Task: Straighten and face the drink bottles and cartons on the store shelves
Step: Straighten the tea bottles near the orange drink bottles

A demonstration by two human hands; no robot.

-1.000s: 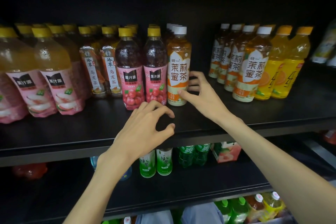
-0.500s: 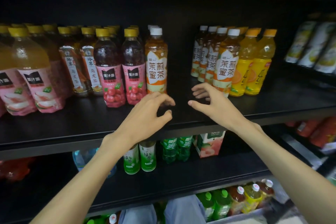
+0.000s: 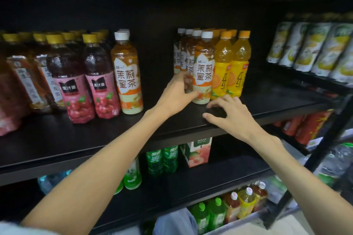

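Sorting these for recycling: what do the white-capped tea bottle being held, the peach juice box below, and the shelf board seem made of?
Tea bottle: clear glossy plastic, apparently; liquid shows through, printed wrap label.
Peach juice box: looks like printed carton board, with flat faces and sharp folded edges.
Shelf board: matte black; painted metal or laminate, can't tell.

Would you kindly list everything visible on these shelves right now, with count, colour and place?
jasmine honey tea bottle: front of a row of about four, orange and cream label, white cap, top shelf centre-right.
lone jasmine honey tea bottle: one at front, more white caps behind, top shelf centre.
orange drink bottles: two in front, yellow, right of the tea row.
red-fruit juice bottles: two in front, dark with pink labels, top shelf left.
oolong tea bottles: several, brown, far left.
green tea bottles: several, green, middle shelf.
peach juice carton: one, white and pink, middle shelf.
shelf: black.
left hand: grips the front tea bottle.
right hand: fingers spread over the shelf edge.
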